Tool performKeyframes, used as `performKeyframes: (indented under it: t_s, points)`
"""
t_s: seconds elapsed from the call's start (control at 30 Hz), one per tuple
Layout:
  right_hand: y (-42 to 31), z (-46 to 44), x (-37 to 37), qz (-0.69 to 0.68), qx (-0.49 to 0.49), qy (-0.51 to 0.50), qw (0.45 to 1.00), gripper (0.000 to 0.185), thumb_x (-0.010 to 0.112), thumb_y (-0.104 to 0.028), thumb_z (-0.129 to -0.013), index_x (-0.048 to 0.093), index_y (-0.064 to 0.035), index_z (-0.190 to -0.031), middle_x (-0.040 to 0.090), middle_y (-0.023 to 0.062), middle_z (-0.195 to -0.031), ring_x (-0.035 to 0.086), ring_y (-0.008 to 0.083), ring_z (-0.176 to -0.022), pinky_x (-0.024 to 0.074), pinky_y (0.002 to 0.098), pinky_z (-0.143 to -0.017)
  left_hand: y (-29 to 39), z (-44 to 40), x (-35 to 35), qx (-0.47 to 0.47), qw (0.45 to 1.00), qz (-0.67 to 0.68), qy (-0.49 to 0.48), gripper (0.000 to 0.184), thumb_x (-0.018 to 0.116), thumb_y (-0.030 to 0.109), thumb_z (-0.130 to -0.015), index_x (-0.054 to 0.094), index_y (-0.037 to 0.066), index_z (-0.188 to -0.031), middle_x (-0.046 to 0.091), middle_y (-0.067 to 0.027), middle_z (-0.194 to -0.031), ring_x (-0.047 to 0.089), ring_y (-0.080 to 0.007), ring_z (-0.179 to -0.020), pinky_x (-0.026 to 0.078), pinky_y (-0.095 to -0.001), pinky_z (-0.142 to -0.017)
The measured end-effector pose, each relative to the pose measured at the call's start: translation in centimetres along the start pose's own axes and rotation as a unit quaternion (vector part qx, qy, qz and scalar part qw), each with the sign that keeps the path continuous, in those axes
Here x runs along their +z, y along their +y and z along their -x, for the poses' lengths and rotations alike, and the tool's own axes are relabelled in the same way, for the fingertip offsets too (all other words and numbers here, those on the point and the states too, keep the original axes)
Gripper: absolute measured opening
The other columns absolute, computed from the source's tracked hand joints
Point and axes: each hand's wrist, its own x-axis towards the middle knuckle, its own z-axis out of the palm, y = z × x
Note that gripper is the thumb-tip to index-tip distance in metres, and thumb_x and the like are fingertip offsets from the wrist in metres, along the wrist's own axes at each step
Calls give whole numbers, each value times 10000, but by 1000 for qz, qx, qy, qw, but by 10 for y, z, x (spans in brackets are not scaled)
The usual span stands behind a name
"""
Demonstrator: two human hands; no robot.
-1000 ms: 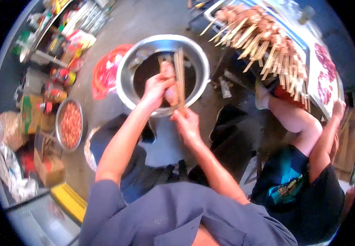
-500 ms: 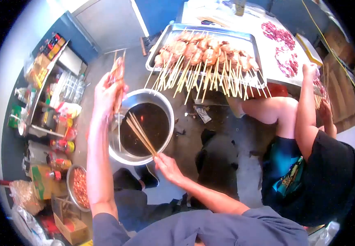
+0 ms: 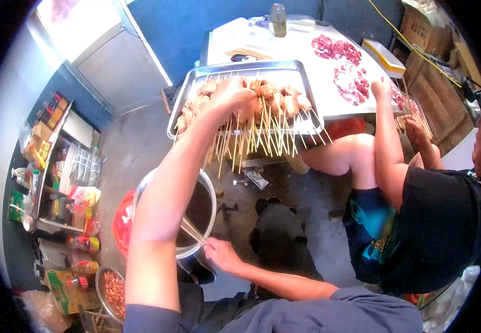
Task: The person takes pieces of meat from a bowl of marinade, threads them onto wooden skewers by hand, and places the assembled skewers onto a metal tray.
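Observation:
My left hand point(image 3: 234, 97) is over the metal tray point(image 3: 175, 114), its fingers curled round a meat skewer among the others there; the fingertips are partly hidden. Skewered pieces of meat point(image 3: 276, 100) lie in rows, their bare stick ends jutting over the tray's near edge. Lower down, my right hand point(image 3: 223, 254) is closed round the ends of several thin wooden skewers point(image 3: 194, 230). These sticks slant over a metal basin point(image 3: 213, 206) of dark liquid, part of which my left forearm hides.
Piles of raw meat point(image 3: 337, 50) and a bottle point(image 3: 278, 21) sit on the white table point(image 3: 301, 47). A person point(image 3: 418, 222) at the right handles skewers. Left are crowded shelves point(image 3: 57, 161), a bowl of reddish pieces point(image 3: 113, 291) and a red bag point(image 3: 123, 222).
My left hand has swung from above the basin, where it held a meat skewer upright, right to the tray. My right hand keeps the wooden skewers at the basin. The view has shifted.

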Motion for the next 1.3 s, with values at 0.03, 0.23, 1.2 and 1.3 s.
performKeyframes:
  t_s: [0.03,0.23,1.2,1.3]
  points:
    - [-4,0,0,-24,4,23,999,226,498,-225,-930,597,-30,-988,599,43,-687,569,132,-641,461,310,-598,-4,1,2,32,996,-70,42,337,671,250,-779,645,-6,-996,675,-117,-852,633,-160,-796,497,-326,-718]
    - [-7,-5,6,-66,55,104,991,171,486,-181,-922,549,-25,-957,600,79,-651,611,191,-624,488,351,-593,-66,61,-60,143,945,168,241,266,621,109,-883,578,4,-1124,633,-63,-1005,643,-148,-833,483,-255,-692]
    - [-1,-11,18,-233,160,99,954,119,554,-134,-883,502,-55,-956,594,18,-704,421,49,-498,343,210,-431,-386,317,112,-182,932,-234,210,284,623,180,-759,590,54,-1011,604,-193,-928,598,-399,-931,508,-479,-800]
    - [1,-12,19,-230,161,99,955,131,549,-132,-890,500,-55,-985,594,21,-706,414,50,-495,334,210,-422,-406,312,122,-265,947,-157,87,343,646,182,-736,591,59,-1052,628,-205,-917,599,-430,-930,506,-499,-795]
